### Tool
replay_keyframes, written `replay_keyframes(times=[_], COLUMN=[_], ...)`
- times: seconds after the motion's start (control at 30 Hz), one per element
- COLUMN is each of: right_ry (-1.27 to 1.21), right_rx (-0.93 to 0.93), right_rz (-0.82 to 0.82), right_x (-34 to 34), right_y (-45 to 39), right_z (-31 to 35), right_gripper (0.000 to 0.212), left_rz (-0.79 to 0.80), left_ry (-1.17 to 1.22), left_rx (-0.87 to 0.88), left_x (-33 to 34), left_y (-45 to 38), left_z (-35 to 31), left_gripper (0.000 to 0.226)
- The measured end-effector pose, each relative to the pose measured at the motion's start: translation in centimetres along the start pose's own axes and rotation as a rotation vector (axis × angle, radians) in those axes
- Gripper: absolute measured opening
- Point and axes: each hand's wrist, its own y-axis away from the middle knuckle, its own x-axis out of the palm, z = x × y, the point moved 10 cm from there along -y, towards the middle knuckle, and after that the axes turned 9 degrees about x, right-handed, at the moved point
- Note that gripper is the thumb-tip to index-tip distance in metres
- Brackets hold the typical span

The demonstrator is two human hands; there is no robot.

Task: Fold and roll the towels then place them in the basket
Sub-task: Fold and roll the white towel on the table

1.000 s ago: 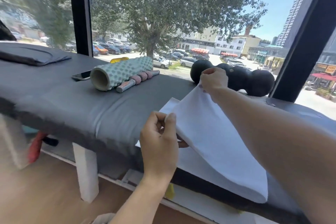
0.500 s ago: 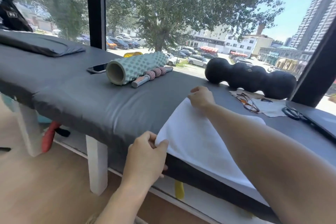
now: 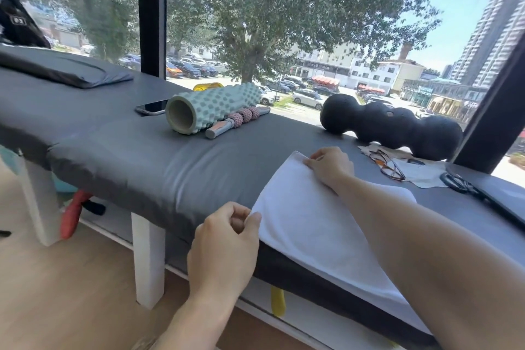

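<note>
Towel [image 3: 312,224] right end hidden under forearm; left hand [image 3: 224,247], right hand [image 3: 329,165] pinch its corners.

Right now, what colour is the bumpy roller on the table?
The bumpy roller is pale mint green, seen in the head view.

Materials and finishes on the massage table

A white towel [image 3: 312,224] of soft, matt cloth is seen at lower centre on the massage table [image 3: 142,156], which is covered in smooth grey vinyl with a faint sheen. The teal foam roller [image 3: 210,111] is knobbed and matt; the black peanut roller [image 3: 392,125] is finely textured. A wooden floor [image 3: 71,293] is seen at lower left.
</note>
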Motion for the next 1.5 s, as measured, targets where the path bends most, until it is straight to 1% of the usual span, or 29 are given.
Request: replay_keyframes(times=[0.13,0.27,0.33,0.43,0.57,0.77,0.87,0.97,1.03,1.13,1.2,1.27,1.37,1.43,1.5], right_ry=[0.026,0.050,0.050,0.027,-0.015,0.064,0.112,0.164,0.209,0.279,0.312,0.359,0.472,0.521,0.555], right_rx=[-0.018,-0.023,-0.028,-0.039,-0.099,-0.107,-0.131,-0.151,-0.152,-0.156,-0.157,-0.155,-0.109,-0.074,-0.065], right_rz=[-0.059,-0.063,-0.060,-0.088,-0.156,-0.097,-0.065,-0.027,-0.015,-0.027,-0.028,-0.012,0.055,0.076,0.060], right_x=[-0.4,-0.5,-0.6,-1.0,-1.8,-0.1,1.5,2.6,2.9,3.2,3.2,2.9,1.7,0.6,-0.7], right_y=[0.2,0.3,0.3,0.2,-0.1,-1.1,-1.4,-1.7,-2.0,-2.2,-2.2,-2.4,-2.6,-2.9,-3.1], right_z=[0.0,0.1,0.2,0.5,1.4,2.1,2.2,2.1,2.1,2.3,2.4,2.0,0.1,-1.7,-3.2], right_gripper=[0.018,0.017,0.021,0.022,0.020,0.026,0.025,0.025,0.026,0.031,0.037,0.050,0.071,0.078,0.079], left_rz=[-0.033,-0.008,-0.007,-0.014,-0.001,0.011,0.011,0.037,0.061,0.105,0.137,0.145,0.081,0.012,-0.027], left_ry=[0.022,0.042,0.036,0.002,-0.114,-0.116,-0.140,-0.244,-0.339,-0.429,-0.413,-0.386,-0.317,-0.278,-0.282], left_rx=[0.027,0.038,0.048,0.070,0.105,0.045,0.035,0.008,-0.002,0.002,-0.011,-0.038,-0.069,-0.082,-0.077], left_x=[-0.1,0.5,0.6,0.6,0.5,0.5,0.4,0.2,0.1,0.3,0.7,0.8,0.0,-0.9,-1.5], left_y=[0.1,0.2,0.2,0.3,0.4,0.0,-0.3,-0.5,-0.4,-0.2,-0.2,-0.2,-0.4,-0.7,-0.9], left_z=[-0.7,-0.8,-0.9,-1.3,-2.1,-1.3,-0.4,0.4,0.5,0.0,0.0,0.3,0.5,0.7,0.9], left_gripper=[0.017,0.018,0.017,0.019,0.023,0.023,0.023,0.017,0.019,0.026,0.028,0.028,0.021,0.016,0.012])
